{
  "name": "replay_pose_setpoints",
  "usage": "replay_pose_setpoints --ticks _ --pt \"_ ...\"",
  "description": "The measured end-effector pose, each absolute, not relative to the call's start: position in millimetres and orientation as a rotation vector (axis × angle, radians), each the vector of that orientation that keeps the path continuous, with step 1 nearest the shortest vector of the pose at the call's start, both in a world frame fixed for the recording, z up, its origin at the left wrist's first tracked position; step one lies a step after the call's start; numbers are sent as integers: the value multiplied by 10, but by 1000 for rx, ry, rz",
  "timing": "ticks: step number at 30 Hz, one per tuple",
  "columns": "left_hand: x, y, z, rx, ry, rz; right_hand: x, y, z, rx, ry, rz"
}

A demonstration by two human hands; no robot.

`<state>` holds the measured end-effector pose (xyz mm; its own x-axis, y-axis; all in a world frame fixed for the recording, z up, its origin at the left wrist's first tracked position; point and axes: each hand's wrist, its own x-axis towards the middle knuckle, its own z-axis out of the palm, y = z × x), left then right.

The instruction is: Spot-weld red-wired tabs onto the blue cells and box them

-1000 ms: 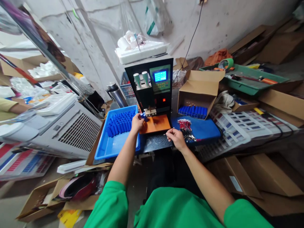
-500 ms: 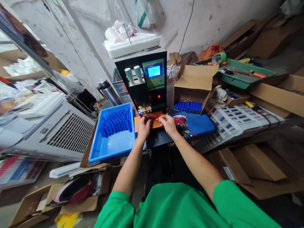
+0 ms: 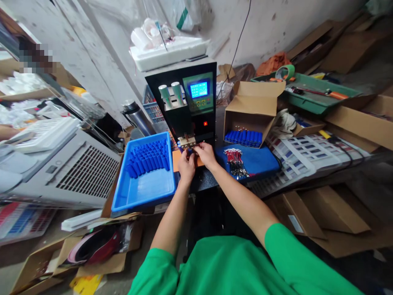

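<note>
My left hand (image 3: 186, 167) is closed around a blue cylindrical battery cell under the welding head (image 3: 188, 142) of a black spot-welding machine (image 3: 200, 116). Mostly the fingers hide that cell. My right hand (image 3: 206, 155) pinches a thin wire lead close to the same head, its fingertips almost meeting the left ones; the lead itself is barely visible. Under both hands lies an orange board (image 3: 177, 157). To the right, a bundle of red and black wire leads (image 3: 236, 162) with white ends rests on a blue pad (image 3: 260, 157).
Left of the machine, a blue tray (image 3: 143, 200) holds rows of blue battery cells (image 3: 147, 159). An open cardboard box (image 3: 253, 98) with more cells stands on the right. A steel flask (image 3: 138, 116) is behind the tray, and a green tray (image 3: 322, 96) with tools sits at the back right.
My right hand has moved left with the wire lead, from beside the bundle to the welding head. My left hand stays at the head with the battery cell.
</note>
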<state>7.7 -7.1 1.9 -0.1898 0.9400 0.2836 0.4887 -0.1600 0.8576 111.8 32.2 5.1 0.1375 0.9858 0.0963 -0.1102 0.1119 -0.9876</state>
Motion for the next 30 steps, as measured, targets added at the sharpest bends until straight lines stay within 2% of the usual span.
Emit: replay_pose_setpoints --ticks 30 --pt "90 -100 1 1635 1725 1307 1094 243 92 -1192 -1149 981"
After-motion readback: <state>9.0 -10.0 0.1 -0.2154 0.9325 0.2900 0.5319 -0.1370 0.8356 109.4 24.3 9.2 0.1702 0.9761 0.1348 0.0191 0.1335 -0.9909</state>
